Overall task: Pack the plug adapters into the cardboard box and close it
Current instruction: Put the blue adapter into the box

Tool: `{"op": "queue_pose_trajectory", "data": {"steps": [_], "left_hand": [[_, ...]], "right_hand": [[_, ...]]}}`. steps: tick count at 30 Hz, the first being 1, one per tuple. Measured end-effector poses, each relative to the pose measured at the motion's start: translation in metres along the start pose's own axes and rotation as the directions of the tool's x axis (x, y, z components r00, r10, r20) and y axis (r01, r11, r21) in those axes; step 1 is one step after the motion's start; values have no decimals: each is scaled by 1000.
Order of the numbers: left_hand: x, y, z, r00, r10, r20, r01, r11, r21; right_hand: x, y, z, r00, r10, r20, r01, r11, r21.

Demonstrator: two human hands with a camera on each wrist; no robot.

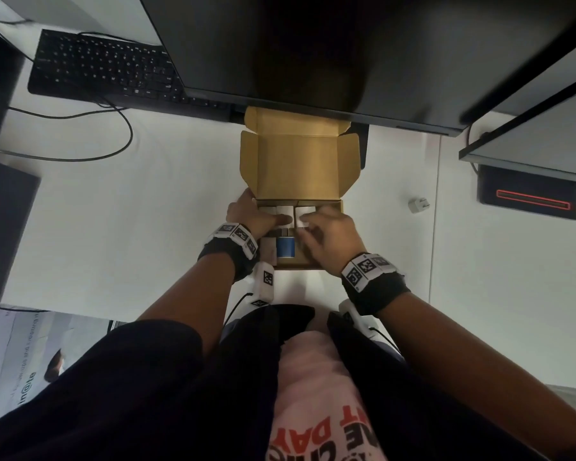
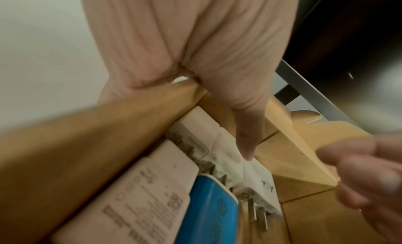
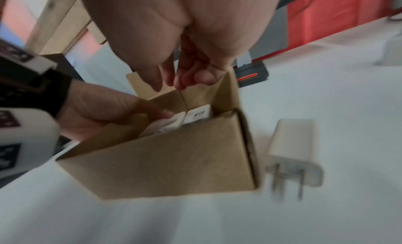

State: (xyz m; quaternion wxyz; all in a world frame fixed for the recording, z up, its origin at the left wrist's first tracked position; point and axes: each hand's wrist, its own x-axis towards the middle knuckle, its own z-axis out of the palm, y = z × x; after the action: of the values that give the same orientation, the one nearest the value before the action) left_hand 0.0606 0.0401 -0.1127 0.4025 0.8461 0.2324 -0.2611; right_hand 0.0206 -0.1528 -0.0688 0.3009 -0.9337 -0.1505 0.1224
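The cardboard box (image 1: 296, 267) sits open on the white desk, its lid (image 1: 300, 164) folded back toward the monitor. Inside lie white plug adapters (image 1: 285, 210) along the far wall and a blue adapter (image 1: 286, 247) nearer me. My left hand (image 1: 253, 214) grips the box's far left corner, fingers outside the wall (image 2: 108, 127), thumb (image 2: 245, 144) inside resting on a white adapter (image 2: 217, 141). My right hand (image 1: 325, 234) hovers over the box's right side, fingers (image 3: 169, 79) loose and holding nothing. One white adapter (image 3: 293, 149) lies on the desk beside the box.
Another white adapter (image 1: 418, 205) lies on the desk further right. A monitor (image 1: 313, 44) overhangs the lid, with a black keyboard (image 1: 103, 68) and cable (image 1: 113, 144) at the far left. A black device with a red light (image 1: 529, 197) sits at the right.
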Motion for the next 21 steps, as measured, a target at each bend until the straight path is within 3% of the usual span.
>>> {"op": "queue_pose_trajectory", "data": {"steps": [2,4,6,11,21], "left_hand": [[1,-2,0,1000,1,2,-1,1000,4],[1,-2,0,1000,1,8,-1,1000,14],[0,-1,1,1000,0,3,0,1000,17],[-8,4,0,999,-12,-51,10,999,-47],[-23,18,8,977,-91,-191,71,991,-110]], "right_hand": [[0,2,-7,997,79,13,-77,986,-150],[2,-5,-8,982,148,122,-89,914,-396],[3,-16,-5,959,213,189,-85,849,-522],[1,-23,9,954,252,163,-123,824,-554],[-12,-8,13,988,127,85,-65,853,-518]]}}
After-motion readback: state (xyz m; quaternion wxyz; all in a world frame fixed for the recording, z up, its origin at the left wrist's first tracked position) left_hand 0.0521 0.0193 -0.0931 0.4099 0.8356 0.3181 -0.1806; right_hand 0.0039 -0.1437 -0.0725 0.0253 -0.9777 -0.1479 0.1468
